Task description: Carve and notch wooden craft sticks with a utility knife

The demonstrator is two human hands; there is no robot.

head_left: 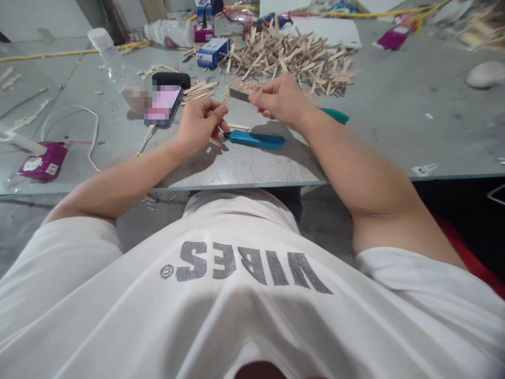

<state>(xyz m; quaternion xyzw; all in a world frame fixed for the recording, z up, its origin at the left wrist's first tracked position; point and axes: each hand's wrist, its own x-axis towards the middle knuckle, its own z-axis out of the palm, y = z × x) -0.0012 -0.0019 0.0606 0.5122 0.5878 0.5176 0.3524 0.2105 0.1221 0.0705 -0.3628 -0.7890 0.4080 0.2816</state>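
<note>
My left hand (pixel 203 123) is closed on a thin wooden craft stick (pixel 225 99), whose tip points up and away from me. In my right hand (pixel 278 100) is a flat dark grey file (pixel 239 95), its end close to the stick; whether they touch I cannot tell. A bit of red shows under the right fingers. Below my hands lies a tool with a blue handle (pixel 256 139), its working end partly hidden by the left fingers. Just above it rests another craft stick (pixel 239 127). A green handle (pixel 335 115) pokes out behind my right forearm.
Beyond my hands spreads a large heap of craft sticks (pixel 292 58), with small wood bits (pixel 250 86) before it. A phone (pixel 163 105), a plastic bottle (pixel 118 68) and a blue box (pixel 213 52) stand left of the heap. Purple glue bottles or similar objects (pixel 43 160) sit farther out.
</note>
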